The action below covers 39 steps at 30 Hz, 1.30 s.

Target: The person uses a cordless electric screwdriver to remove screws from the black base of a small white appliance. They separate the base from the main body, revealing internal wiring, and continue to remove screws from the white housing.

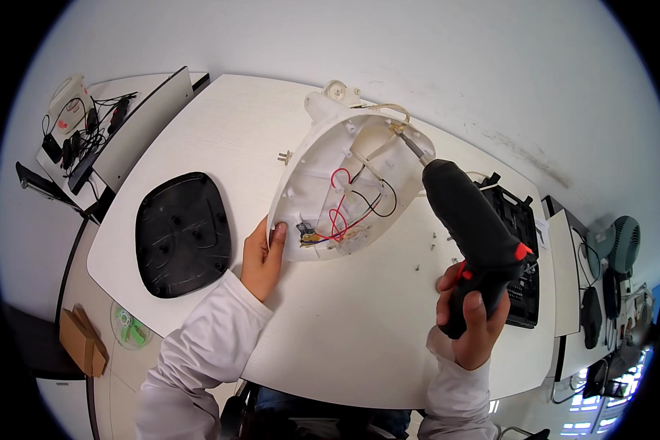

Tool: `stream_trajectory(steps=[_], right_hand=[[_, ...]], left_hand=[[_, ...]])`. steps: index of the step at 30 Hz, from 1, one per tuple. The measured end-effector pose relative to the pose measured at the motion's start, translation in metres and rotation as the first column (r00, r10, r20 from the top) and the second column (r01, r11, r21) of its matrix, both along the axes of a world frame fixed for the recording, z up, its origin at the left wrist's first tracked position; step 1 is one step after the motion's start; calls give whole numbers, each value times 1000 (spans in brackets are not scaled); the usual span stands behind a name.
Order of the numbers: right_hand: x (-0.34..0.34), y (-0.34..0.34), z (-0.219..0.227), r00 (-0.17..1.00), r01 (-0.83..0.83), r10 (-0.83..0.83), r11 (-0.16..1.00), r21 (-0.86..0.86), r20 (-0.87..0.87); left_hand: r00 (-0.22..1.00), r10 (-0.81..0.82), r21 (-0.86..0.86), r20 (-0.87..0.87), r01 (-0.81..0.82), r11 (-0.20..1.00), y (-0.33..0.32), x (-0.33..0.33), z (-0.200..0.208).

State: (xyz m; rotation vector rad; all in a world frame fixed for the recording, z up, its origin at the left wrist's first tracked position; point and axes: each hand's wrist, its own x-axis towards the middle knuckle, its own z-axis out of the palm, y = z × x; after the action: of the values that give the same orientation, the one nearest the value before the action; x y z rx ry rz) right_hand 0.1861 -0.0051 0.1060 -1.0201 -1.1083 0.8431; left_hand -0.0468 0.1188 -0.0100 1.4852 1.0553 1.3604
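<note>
A white plastic housing [323,191] stands tilted on the table, its hollow inside facing me. Red and black wires and a small circuit board [308,235] show within it. My left hand [262,257] grips the housing's lower left rim, thumb on the inside. In my right hand [477,315] is a black cordless screwdriver [469,220] with red buttons. Its long bit reaches into the housing's upper right corner, by the cord; whether it sits in a screw is too small to tell. A plug [284,157] sticks out beside the housing's left edge.
A black base cover [182,235] lies at the left of the table [330,330]. Several small screws [433,247] are scattered right of the housing. Behind the screwdriver lies an open black tool case [522,293]. A wall [455,51] runs along the table's far side.
</note>
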Motion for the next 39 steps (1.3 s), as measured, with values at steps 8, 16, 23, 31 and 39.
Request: stream_trajectory(steps=[8,16,23,31,39], right_hand=[[0,2,-4,1000,3,-3,999,48,16],[0,2,-5,1000,-6,5,999,54,11],[0,1,-6,1000,-4,3,999,48,7],[-2,-1,-6,1000,2,-1,999,34,-20],[10,-42,-10,977,182,-176,983,34,-121]], left_hand=[[1000,21,-5,-21,-22,1000,0,0,-3],[999,16,-2,-37,-16,1000,-1,-1,0],[999,38,8,-27,-38,999,0,1,-1],[998,54,34,-16,-54,998,1,2,-2],[997,44,15,-62,-43,999,-1,1,2]])
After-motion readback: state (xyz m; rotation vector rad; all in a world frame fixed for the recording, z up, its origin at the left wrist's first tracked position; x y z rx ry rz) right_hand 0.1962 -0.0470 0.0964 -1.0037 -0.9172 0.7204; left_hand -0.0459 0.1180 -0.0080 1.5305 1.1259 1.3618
